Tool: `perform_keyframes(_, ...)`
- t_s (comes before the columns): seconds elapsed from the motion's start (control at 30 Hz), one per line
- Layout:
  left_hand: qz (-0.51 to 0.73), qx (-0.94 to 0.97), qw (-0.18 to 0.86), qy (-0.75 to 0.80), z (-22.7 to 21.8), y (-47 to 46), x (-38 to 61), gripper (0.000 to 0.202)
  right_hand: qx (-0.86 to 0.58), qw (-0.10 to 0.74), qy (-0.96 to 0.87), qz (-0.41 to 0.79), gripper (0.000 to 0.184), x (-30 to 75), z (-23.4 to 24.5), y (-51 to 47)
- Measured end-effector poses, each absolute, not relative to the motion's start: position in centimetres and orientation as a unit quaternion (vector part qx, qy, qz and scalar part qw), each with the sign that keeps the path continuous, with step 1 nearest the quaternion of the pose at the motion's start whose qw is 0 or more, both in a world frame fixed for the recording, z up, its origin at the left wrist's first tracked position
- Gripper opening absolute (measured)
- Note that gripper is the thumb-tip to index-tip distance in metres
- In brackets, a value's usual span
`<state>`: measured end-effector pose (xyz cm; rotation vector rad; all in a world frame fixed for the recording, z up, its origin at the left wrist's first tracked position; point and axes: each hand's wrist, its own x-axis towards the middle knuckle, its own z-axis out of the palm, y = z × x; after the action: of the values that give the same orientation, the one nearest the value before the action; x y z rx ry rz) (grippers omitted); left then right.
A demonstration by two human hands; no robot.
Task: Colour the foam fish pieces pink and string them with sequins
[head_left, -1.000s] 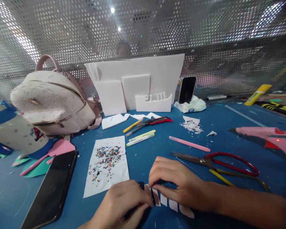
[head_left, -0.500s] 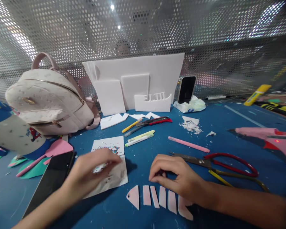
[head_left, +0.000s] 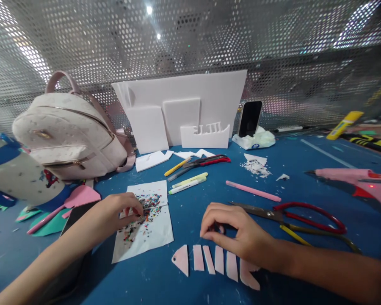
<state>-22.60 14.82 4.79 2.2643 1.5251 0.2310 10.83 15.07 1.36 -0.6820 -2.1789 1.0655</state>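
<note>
A creased white paper sheet (head_left: 160, 237) carries a scatter of tiny multicoloured bits, perhaps sequins or beads (head_left: 150, 207). Over its left side, my left hand (head_left: 123, 209) has its fingers curled down at the pile; whatever is between the fingertips is too small to make out. My right hand (head_left: 231, 228) rests bent just above a row of pale pink foam pieces. Its thumb and fingers are pressed together, and anything in them is hidden. The pink pieces form a fish shape: a head (head_left: 181, 259) with an eye hole, several strips (head_left: 198, 258), and a tail (head_left: 249, 275) partly under my right hand.
Red-handled scissors (head_left: 307, 218) and a pink glue gun (head_left: 352, 180) lie at right. Pens, a pink marker (head_left: 253, 191) and a red cutter (head_left: 212, 160) lie farther back. White foam boards (head_left: 216, 89) stand behind. A backpack (head_left: 66, 131) and a bottle (head_left: 22, 173) stand left.
My left hand has moved left and lowered, uncovering more of the coloured bits on the paper. My right hand stays in nearly the same place. The view has shifted slightly.
</note>
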Motion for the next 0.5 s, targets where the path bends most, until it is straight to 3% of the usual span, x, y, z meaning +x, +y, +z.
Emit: perform_keyframes(0.5, 0.060, 0.818, 0.183, 0.541, 4.8, 15.2, -24.6, 0.016, -0.247, 0.301, -0.829, 0.401, 0.010, 10.8, 1.1, 15.0)
